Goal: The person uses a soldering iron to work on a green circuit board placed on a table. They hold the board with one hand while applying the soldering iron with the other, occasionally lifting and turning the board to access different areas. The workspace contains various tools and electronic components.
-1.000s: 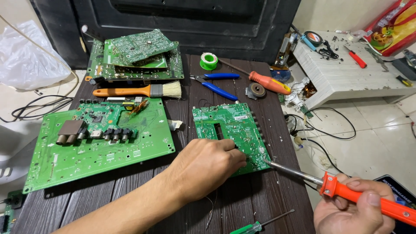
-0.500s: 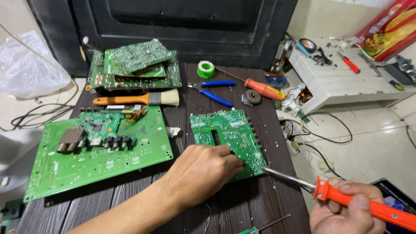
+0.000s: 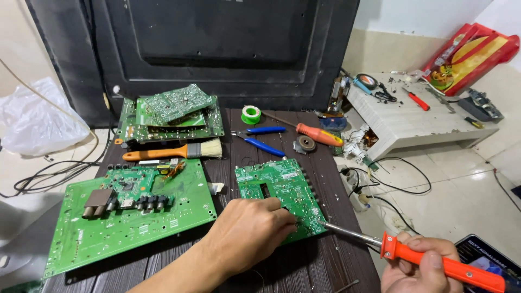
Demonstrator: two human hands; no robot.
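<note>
The left hand [image 3: 247, 236] lay curled over the small circuit board [image 3: 279, 192], its grip unclear; the right hand [image 3: 418, 268], partly cropped, clasped the soldering iron [image 3: 434, 261].

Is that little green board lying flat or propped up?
Flat. The small circuit board lies on the dark table, with the left hand resting on its near edge.

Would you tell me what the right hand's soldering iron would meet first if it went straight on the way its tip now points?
Most likely the small green circuit board: the orange-handled soldering iron in the right hand points up-left, its tip at the board's near right edge, close to the left hand. Whether it already touches is unclear.
</note>
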